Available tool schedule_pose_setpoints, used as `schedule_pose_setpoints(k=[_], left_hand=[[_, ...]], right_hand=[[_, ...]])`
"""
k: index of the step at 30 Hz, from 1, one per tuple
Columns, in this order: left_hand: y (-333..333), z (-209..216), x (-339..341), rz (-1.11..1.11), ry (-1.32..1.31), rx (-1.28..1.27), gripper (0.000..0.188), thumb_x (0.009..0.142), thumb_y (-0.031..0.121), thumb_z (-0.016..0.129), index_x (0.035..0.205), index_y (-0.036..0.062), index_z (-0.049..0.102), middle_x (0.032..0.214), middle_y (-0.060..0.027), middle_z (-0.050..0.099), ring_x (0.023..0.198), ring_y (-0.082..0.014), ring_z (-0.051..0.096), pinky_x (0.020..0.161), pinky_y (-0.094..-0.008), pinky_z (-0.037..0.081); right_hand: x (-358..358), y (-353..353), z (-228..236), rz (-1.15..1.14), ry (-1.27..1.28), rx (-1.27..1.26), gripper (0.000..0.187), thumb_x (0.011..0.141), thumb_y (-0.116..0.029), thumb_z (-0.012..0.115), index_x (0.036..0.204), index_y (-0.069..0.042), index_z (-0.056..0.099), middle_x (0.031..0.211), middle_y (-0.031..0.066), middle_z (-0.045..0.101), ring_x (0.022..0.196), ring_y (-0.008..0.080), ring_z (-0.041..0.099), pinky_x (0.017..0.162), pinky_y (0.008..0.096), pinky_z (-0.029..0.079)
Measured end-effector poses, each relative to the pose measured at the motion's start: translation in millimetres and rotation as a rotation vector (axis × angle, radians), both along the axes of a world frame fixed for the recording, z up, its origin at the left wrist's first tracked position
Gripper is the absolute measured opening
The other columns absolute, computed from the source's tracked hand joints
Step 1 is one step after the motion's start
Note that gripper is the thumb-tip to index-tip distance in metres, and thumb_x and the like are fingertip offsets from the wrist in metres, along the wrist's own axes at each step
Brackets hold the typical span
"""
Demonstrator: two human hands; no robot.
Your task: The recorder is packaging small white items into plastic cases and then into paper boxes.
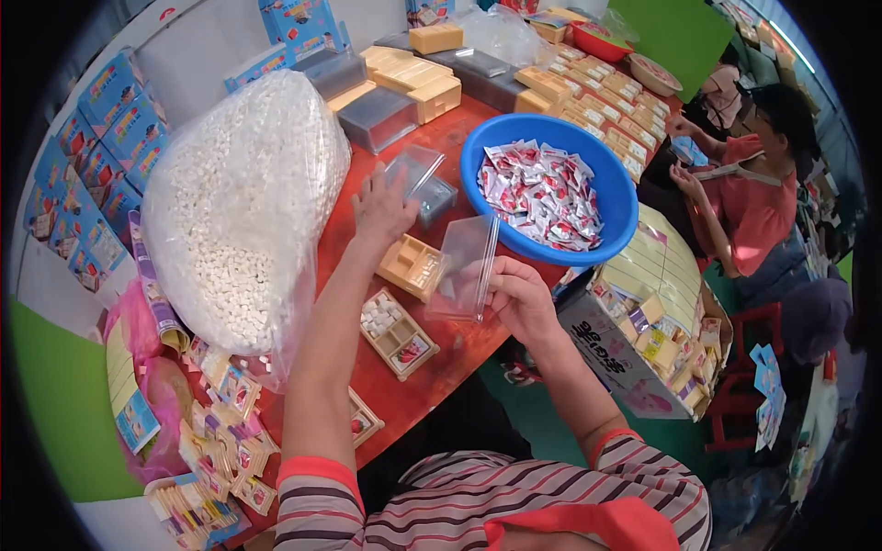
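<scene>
My right hand (519, 296) pinches the edge of a clear plastic lid (467, 262), tilted over a beige compartment tray (407, 268). My left hand (381, 209) has its fingers partly spread and grips a second clear lid (415, 169), which slants above another clear plastic piece (436, 199) on the red table (441, 354). Closer to me lies a second beige tray (401, 334), with small white cubes in one compartment and a red-printed sachet in another. Part of a further tray (364, 419) shows beside my left forearm.
A large clear bag of white cubes (243, 211) stands on the left. Right of the lids is a blue basin (625, 197) full of sachets. A carton (625, 358) of packed pieces sits beyond the table edge. Filled trays (611, 96) line the far side; a person (758, 184) works at right.
</scene>
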State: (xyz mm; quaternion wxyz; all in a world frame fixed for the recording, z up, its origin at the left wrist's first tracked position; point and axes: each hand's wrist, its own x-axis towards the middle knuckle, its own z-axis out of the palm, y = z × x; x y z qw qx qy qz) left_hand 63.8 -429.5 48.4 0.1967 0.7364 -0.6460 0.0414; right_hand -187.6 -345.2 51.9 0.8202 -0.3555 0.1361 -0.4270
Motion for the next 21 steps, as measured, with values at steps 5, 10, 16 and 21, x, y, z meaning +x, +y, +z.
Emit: schedule_pose_setpoints(k=[5, 10, 16, 21], left_hand=[[20, -1, -4, -0.102, 0.123, -0.204, 0.067, 0.086, 0.041, 0.060, 0.143, 0.0097, 0.044, 0.144, -0.0174, 0.045, 0.130, -0.0348, 0.045, 0.103, -0.0546, 0.037], [128, 22, -30, -0.376, 1.831, 0.285, 0.047, 0.096, 0.021, 0.057, 0.136, 0.0011, 0.043, 0.108, -0.0138, 0.064, 0.086, -0.0191, 0.066, 0.070, -0.0294, 0.053], [222, -3, -39, -0.197, 2.048, -0.055, 0.033, 0.092, 0.011, 0.058, 0.124, 0.0038, 0.050, 0.094, -0.0091, 0.066, 0.077, -0.0167, 0.064, 0.065, -0.0279, 0.051], [242, -23, -29, -0.031, 1.962, -0.305, 0.026, 0.093, 0.007, 0.056, 0.119, 0.0028, 0.052, 0.088, -0.0078, 0.064, 0.073, -0.0164, 0.062, 0.064, -0.0277, 0.050]], right_hand=[[-9, -1, 2, 0.086, -0.012, 0.036, 0.017, 0.093, -0.005, 0.055, 0.104, 0.005, 0.063, 0.115, 0.0160, 0.066, 0.098, 0.0237, 0.068, 0.088, 0.0378, 0.056], [-11, -8, -13, 0.314, -0.048, 0.040, 0.022, 0.089, -0.007, 0.057, 0.104, 0.009, 0.062, 0.115, 0.0218, 0.065, 0.097, 0.0283, 0.069, 0.087, 0.0394, 0.055], [-1, 27, -22, 0.456, 0.116, 0.099, 0.038, 0.092, -0.012, 0.056, 0.126, 0.005, 0.051, 0.114, 0.0227, 0.064, 0.095, 0.0311, 0.069, 0.079, 0.0385, 0.058], [20, 63, -8, 0.362, 0.207, 0.207, 0.051, 0.092, -0.009, 0.056, 0.141, -0.001, 0.041, 0.108, 0.0152, 0.066, 0.088, 0.0227, 0.068, 0.070, 0.0290, 0.054]])
